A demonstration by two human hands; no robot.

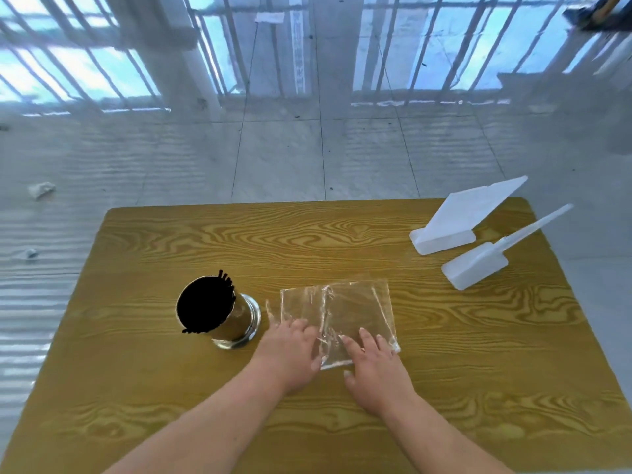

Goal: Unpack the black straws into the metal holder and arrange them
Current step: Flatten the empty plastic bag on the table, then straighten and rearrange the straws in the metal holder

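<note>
The metal holder (239,323) stands left of centre on the wooden table (342,234). Black straws (205,304) fill it, with a few tips poking past its rim. Right of the holder lies a clear plastic bag (355,309), flat and crinkled, with no straws visible in it. My left hand (290,350) rests palm down on the bag's near left part, fingers spread. My right hand (372,364) presses flat on its near right part, fingers apart. Neither hand grips anything.
Two white plastic stands (455,220) (478,261) sit at the table's far right corner. Beyond the table's far edge is a shiny tiled floor with scraps of litter (41,189) on the left.
</note>
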